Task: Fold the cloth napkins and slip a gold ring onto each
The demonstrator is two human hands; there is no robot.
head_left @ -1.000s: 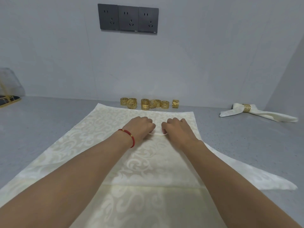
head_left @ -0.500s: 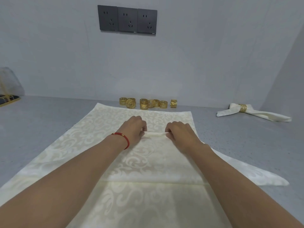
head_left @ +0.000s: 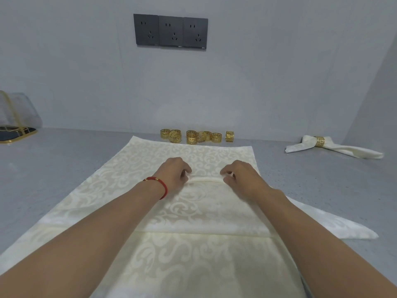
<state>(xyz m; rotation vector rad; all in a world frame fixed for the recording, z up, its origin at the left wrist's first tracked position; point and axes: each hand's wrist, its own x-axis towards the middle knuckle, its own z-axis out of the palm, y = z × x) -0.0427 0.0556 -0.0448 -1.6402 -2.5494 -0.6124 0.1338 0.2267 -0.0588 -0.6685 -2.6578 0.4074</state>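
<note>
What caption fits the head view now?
Left hand and right hand pinch a pleat in the cream napkin; gold rings wait behind.

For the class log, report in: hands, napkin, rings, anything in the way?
Left hand and right hand both pinching a pleat in the napkin. Loose rings wait by the wall. One finished napkin at right. Nothing blocking.

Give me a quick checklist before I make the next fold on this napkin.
1. Left hand holding the raised crease: ok, it pinches one end.
2. Right hand holding the other end: ok.
3. Crease straight between the hands: ok.
4. Napkin flat at its far edge: ok.
5. Loose rings within reach by the wall: ok.
6. Finished napkin out of the way, at far right: ok.
</note>
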